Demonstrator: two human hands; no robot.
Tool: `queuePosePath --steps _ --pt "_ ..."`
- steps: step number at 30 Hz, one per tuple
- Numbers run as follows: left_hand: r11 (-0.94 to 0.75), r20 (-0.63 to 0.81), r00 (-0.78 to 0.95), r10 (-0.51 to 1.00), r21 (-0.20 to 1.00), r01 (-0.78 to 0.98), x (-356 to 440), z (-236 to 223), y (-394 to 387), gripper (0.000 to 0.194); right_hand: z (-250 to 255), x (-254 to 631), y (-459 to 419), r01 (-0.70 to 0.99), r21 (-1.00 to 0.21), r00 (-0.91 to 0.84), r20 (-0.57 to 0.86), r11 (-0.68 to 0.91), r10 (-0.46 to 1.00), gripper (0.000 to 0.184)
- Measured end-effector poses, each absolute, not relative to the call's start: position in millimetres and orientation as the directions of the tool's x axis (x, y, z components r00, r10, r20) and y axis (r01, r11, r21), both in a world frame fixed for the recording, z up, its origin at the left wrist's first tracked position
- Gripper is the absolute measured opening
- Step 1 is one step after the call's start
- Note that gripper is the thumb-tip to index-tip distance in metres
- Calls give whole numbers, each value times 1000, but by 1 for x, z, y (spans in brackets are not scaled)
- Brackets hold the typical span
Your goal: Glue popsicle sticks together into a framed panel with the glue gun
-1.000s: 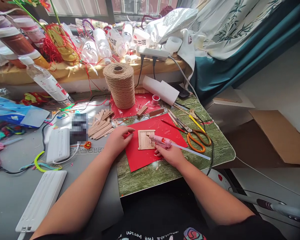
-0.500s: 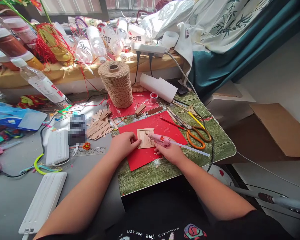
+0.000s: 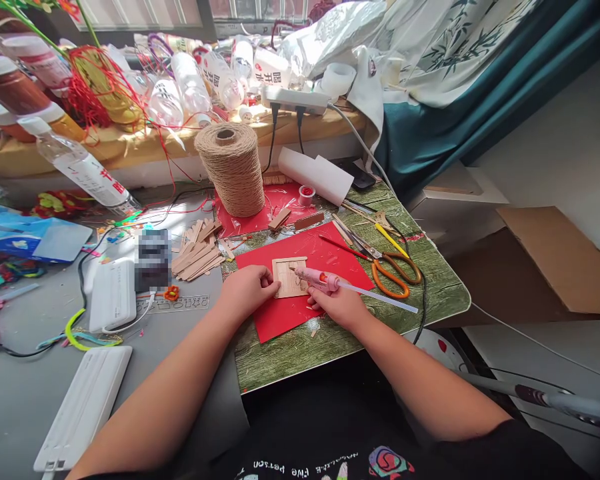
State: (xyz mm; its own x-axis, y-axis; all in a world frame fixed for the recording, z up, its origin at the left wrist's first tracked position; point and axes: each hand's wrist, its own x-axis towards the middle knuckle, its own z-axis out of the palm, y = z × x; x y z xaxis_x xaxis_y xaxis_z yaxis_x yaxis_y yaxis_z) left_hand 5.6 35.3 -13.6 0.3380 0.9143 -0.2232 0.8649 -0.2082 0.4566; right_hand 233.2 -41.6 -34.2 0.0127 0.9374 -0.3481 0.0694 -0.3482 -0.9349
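Panel (image 3: 286,285) sits at three o'clock from the nearer left hand (image 3: 246,289), pinched at its edge; right hand (image 3: 339,306) grips the glue gun (image 3: 320,277), long axis aimed near ten!

The panel (image 3: 285,283) looks wooden, the glue gun (image 3: 318,277) plastic.

Bright daylight from the window (image 3: 260,9), glare on bottles (image 3: 191,81), stretched edges

Pink glue gun (image 3: 314,275), red sheet (image 3: 280,323), green wood-grain board (image 3: 280,367).
Stick panel (image 3: 286,287) pale tan; glue stick (image 3: 380,296) milky white; scissor handles (image 3: 375,275) orange. Twine spool (image 3: 233,173) tan. Curtain (image 3: 410,147) teal and white, dark-green bamboo print on the white. Shirt (image 3: 310,427) black, white lettering.
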Motion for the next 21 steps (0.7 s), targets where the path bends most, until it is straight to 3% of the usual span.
queuePosePath --steps 11,18,21 --pt "-247 -185 377 908 489 836 -2 -17 36 27 -37 234 -42 74 -933 24 -351 -352 936 46" --pt "-474 78 526 847 560 680 -21 -24 50 25 -41 236 -42 68 -937 19 -342 -343 939 44" --pt "-608 164 631 758 529 593 -24 -25 53 35 -42 237 -42 71 -941 11 -330 -330 944 42"
